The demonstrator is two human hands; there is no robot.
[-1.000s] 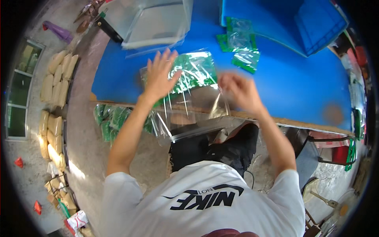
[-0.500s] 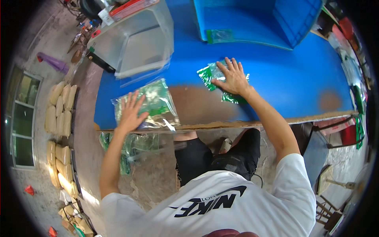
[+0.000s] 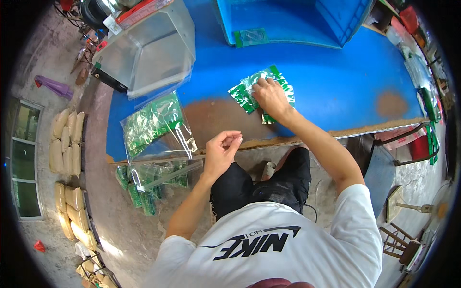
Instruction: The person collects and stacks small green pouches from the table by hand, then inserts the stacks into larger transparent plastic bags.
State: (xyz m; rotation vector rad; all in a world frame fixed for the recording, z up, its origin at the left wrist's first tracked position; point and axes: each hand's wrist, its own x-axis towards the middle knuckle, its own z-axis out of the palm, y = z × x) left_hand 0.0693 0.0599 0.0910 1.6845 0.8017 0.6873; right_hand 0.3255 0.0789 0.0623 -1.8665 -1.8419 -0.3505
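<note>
My right hand [image 3: 273,102] rests on a loose cluster of small clear-and-green plastic packets [image 3: 243,98] on the blue tabletop, its fingers bent in and gripping one of them. The fingertips are partly hidden by the hand. Off the table's front edge hovers my left hand [image 3: 219,157], thumb and fingers drawn together with nothing visible in them. To its left lies a large clear plastic bag [image 3: 156,122] filled with similar green packets. The bag's open-looking end hangs over the front edge.
A translucent plastic bin [image 3: 158,62] stands on its side at the back left. Farther back, a blue crate [image 3: 288,24] has one packet [image 3: 251,37] at its rim. More filled bags [image 3: 144,192] lie below the table edge. The blue table [image 3: 336,91] has brown worn patches.
My left hand has left the large bag and come right, its fingers closing. My right hand has gone from lying flat to bent fingers on the packets. The bag's end now droops over the edge.
</note>
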